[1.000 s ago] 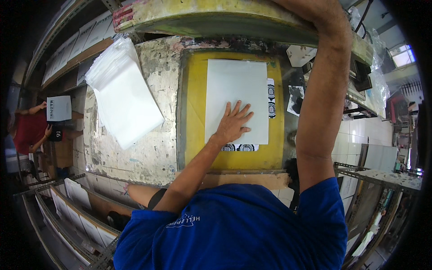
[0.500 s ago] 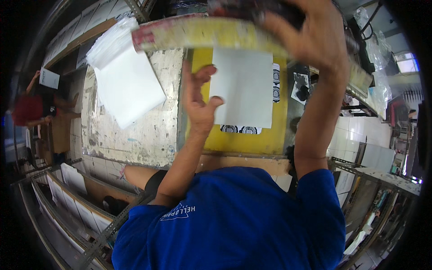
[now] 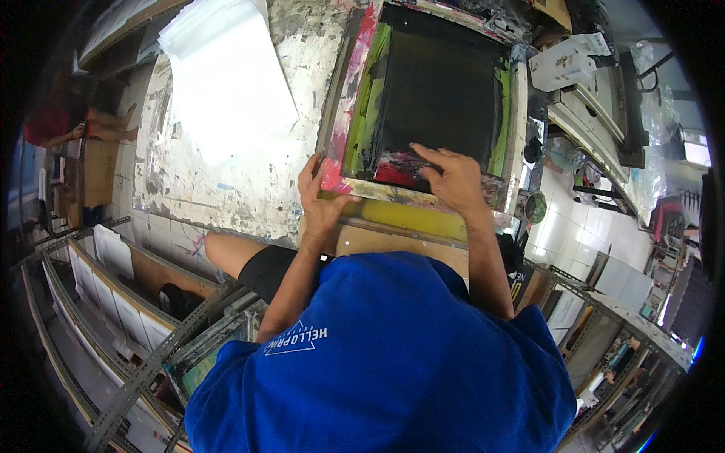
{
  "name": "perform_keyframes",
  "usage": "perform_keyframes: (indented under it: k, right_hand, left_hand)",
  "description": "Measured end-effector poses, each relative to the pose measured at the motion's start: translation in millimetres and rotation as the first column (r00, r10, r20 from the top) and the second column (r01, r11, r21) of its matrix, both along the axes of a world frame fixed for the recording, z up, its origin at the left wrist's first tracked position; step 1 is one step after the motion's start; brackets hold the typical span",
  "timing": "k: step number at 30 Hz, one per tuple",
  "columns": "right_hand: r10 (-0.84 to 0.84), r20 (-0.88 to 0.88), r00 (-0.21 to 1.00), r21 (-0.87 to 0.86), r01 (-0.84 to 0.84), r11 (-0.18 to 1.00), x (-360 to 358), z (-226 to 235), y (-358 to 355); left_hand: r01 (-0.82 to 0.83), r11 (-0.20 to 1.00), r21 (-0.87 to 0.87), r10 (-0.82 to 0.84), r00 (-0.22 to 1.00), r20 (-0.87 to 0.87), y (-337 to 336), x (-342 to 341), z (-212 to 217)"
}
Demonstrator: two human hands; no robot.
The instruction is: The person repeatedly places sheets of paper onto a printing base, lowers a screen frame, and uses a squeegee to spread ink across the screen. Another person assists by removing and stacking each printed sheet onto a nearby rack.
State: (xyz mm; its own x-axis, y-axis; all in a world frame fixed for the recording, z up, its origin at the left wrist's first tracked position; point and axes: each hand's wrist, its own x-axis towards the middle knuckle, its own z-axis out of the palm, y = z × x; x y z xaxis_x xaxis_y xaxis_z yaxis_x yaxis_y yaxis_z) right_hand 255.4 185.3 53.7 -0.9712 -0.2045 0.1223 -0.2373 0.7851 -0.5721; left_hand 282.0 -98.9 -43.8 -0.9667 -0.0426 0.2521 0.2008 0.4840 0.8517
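A screen-printing frame (image 3: 513, 128) lies lowered in front of me, its mesh (image 3: 445, 83) coated with black ink and bordered by green strips. At its near left corner, my left hand (image 3: 321, 208) grips the pink-stained edge, thumb in front and fingers along the side. Over the near end of the screen is my right hand (image 3: 457, 181), with thumb and forefinger spread apart. Its fingertips are at a dark, red-smeared patch (image 3: 396, 167), perhaps a tool; I cannot tell. Below the frame's near edge shows a strip of the yellow printing base (image 3: 408, 217).
A stack of white sheets (image 3: 226, 83) lies on the paint-stained table (image 3: 226, 192) to the left. Right of the frame are a small round container (image 3: 535, 205) and a white box (image 3: 570, 60). Racks (image 3: 136, 279) stand behind left; another person (image 3: 57, 124) sits far left.
The raised frame has come down over the yellow base and now hides the white sheet there. My right hand moved down toward me; my left hand moved onto the frame's near left corner.
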Motion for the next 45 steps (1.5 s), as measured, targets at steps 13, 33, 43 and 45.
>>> perform_keyframes:
  k: [13,33,43,45]
  right_hand:
    - [-0.069,-0.278,0.958,0.299,0.154,0.942,-135,-59,33]
    - [0.087,-0.363,0.928,0.276,0.018,0.961,-328,-38,85]
    - [-0.015,-0.323,0.946,0.297,0.117,0.948,-201,-47,55]
    - [-0.041,-0.230,0.972,0.289,0.109,0.951,-158,-27,41]
  left_hand:
    - [-0.012,0.984,-0.175,0.013,1.000,0.002,-7,5,2]
    - [-0.008,0.991,-0.136,0.007,1.000,-0.003,-10,6,1]
    - [-0.012,0.999,0.049,0.010,0.999,0.041,-4,13,1]
    - [-0.032,0.988,0.154,0.032,0.999,0.004,2,13,5]
